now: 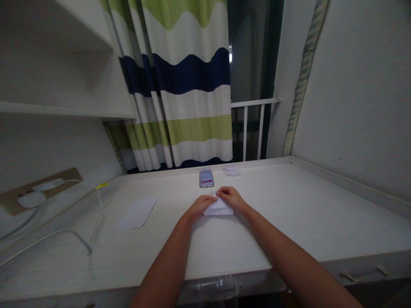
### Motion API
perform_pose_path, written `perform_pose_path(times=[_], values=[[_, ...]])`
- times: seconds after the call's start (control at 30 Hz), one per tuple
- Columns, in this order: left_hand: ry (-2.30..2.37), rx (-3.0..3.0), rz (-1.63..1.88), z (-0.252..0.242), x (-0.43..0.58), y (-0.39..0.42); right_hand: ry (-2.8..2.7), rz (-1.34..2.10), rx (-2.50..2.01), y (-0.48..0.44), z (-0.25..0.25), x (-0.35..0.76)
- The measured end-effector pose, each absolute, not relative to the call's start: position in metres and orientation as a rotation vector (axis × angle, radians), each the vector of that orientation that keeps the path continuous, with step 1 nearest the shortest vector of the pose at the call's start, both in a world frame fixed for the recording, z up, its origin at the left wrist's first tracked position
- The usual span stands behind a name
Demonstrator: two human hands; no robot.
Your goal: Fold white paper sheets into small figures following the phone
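Folded paper (221, 210), one: is lying on the near side of the phone (206, 179), showing folds; left hand (201, 205) and right hand (232, 198) are pinching it. Loose paper (138, 213): is lying near-left of the phone, unfolded.

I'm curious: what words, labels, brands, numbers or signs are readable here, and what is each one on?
None can be read.
Phone: anything written on its lit screen is too small and blurred.
Folded paper being held: no writing shows.
Loose paper on the left: no writing shows.
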State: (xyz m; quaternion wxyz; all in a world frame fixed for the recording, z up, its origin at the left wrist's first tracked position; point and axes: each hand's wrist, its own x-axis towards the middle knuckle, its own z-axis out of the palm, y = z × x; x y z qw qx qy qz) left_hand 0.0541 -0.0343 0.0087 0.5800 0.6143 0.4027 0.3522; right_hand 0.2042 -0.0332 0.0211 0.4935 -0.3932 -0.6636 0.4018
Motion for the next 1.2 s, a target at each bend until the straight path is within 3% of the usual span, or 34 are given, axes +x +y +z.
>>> perform_pose_path(times=[0.63,1.2], values=[[0.953,1.528,0.735,0.0147,0.0545,-0.0396,-1.714,0.83,-0.949,-0.0328,0.016,0.201],[1.049,1.623,0.784,0.0176,0.0566,-0.0409,-1.629,0.933,-0.941,-0.0329,0.0178,0.202]])
